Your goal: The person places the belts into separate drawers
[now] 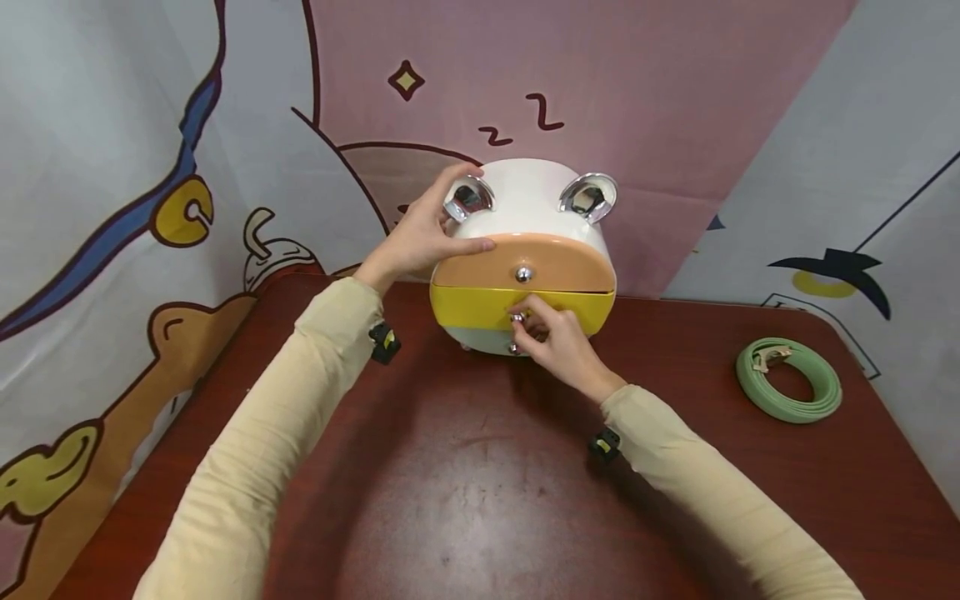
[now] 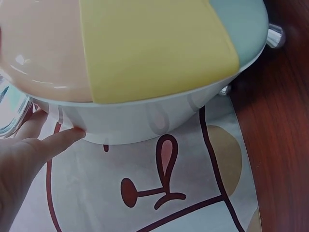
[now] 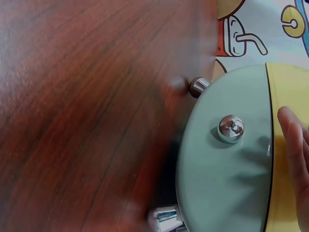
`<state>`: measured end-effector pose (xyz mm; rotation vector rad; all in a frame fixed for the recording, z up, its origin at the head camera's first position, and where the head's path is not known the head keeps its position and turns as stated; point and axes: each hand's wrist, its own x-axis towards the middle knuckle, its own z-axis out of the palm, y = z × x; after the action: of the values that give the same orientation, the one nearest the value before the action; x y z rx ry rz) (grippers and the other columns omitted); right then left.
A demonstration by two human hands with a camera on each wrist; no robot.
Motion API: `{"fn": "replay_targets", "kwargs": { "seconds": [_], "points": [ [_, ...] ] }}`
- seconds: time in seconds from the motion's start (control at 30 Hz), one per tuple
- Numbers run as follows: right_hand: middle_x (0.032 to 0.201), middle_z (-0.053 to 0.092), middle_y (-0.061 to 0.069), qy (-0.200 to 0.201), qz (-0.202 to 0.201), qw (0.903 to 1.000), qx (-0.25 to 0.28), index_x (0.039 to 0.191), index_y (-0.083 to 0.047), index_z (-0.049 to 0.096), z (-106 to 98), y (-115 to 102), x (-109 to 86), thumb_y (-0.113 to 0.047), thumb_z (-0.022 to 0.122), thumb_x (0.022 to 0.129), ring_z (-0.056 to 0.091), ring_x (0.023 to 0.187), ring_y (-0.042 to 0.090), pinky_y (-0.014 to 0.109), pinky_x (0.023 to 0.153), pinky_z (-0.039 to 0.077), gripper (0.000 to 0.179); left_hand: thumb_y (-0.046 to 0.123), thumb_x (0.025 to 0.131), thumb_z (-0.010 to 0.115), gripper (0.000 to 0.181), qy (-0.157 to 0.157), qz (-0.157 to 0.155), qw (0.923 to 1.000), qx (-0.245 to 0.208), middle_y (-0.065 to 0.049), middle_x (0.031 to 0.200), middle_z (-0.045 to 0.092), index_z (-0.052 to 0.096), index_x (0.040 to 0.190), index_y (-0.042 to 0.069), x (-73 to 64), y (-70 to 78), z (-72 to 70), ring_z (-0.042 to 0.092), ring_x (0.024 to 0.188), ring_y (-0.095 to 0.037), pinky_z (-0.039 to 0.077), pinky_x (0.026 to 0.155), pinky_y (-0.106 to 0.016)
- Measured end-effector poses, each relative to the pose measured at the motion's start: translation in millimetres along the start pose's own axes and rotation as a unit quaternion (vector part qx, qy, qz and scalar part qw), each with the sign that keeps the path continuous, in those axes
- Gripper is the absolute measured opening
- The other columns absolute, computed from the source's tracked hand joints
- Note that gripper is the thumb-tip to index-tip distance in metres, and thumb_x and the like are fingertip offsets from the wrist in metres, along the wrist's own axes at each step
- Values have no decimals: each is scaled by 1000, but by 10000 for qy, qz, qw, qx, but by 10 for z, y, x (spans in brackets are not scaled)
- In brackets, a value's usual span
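Observation:
A white drawer box (image 1: 525, 187) with two silver ears stands at the back of the table. Its front has an orange drawer (image 1: 562, 257), a yellow drawer (image 1: 472, 307) and a pale green drawer (image 3: 222, 179), stacked from top to bottom. My left hand (image 1: 420, 233) grips the box's upper left side around the ear, thumb reaching to the front. My right hand (image 1: 562, 342) pinches the small silver knob (image 1: 517, 317) of the yellow drawer. Along that drawer's upper right edge runs a thin dark gap. The right wrist view shows the green drawer's knob (image 3: 231, 129) untouched.
A coiled pale green belt (image 1: 787, 408) with a metal buckle lies on the dark red wooden table (image 1: 465, 500), at the right. Cloth printed with cartoon figures (image 1: 360, 75) hangs behind and along the left side. Short silver feet (image 3: 199, 87) hold up the box.

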<state>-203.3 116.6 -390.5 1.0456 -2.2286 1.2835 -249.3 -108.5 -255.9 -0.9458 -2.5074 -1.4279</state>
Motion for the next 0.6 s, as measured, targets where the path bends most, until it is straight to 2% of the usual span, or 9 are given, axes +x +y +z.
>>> {"fn": "replay_targets", "kwargs": {
  "seconds": [0.1,0.17,0.3,0.6],
  "points": [
    [85,70,11,60,-85,9999,-45,101,2,61,2,8,-4,6,63,86,66,66,12,27,60,53,16,19,75,85,88,84,30,9997,206,1,145,38,33,146,17,47,-121,14,44,120,-16,41,95,-45],
    [85,70,13,67,-112,9999,-36,101,2,61,12,15,-7,6,62,86,66,66,12,26,60,53,16,22,75,85,88,115,39,9995,299,3,144,39,33,146,18,49,-150,12,45,119,-15,43,94,-43],
    [81,69,15,-10,-151,9999,34,101,3,60,5,25,-5,8,62,86,66,66,14,26,60,54,16,26,74,86,88,155,80,9992,350,4,142,41,34,145,19,49,-169,9,47,117,-14,44,93,-42],
    [86,70,13,-274,-232,9993,-57,99,3,62,-57,31,43,7,63,84,67,67,13,27,59,54,16,28,76,84,85,133,91,9990,420,3,141,42,34,145,23,57,-168,-2,48,114,-12,44,91,-40]
  ]
}}
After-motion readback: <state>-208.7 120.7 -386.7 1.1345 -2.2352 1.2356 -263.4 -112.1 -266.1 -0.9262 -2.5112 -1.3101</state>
